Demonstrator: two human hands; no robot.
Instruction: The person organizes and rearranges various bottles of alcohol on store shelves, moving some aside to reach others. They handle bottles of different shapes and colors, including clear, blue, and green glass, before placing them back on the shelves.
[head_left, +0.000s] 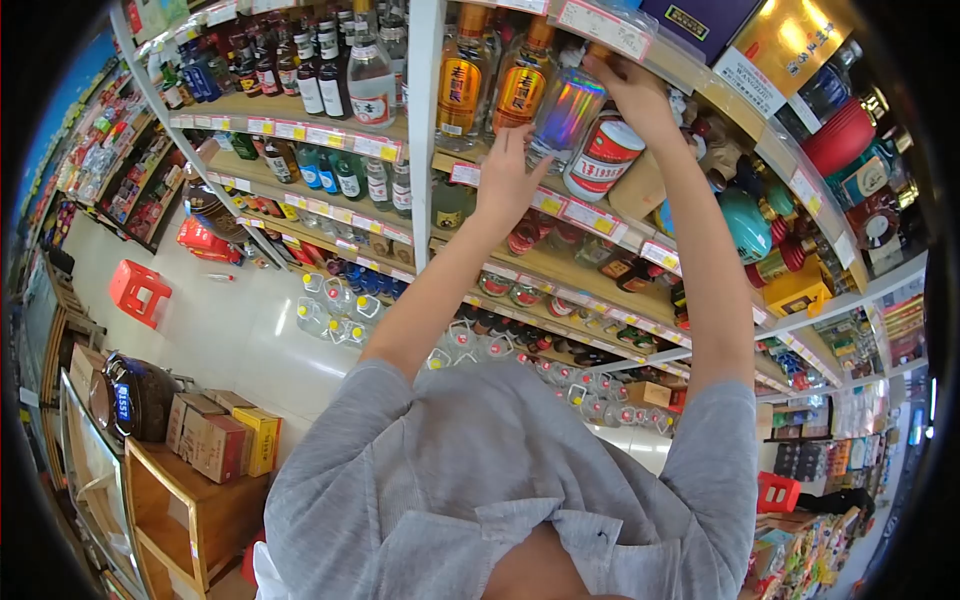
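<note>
A clear liquor bottle with a shiny rainbow label (572,105) leans to the right on the upper shelf. My right hand (632,88) is closed round its neck, partly hiding the top. Low on the same bottle, my left hand (510,178) has its fingers and thumb at the base, gripping it from the left. Two amber bottles with orange labels (520,90) stand just left of it, one right behind my left fingertips. To the right is a bottle with a red and white label (604,157), under my right wrist.
Price tags line the shelf edge (580,212). A white upright post (424,130) divides the shelving. Lower shelves carry more bottles, with large clear jugs (335,305) on the floor. A red stool (140,292) and a wooden cabinet bearing boxes (215,435) are at left.
</note>
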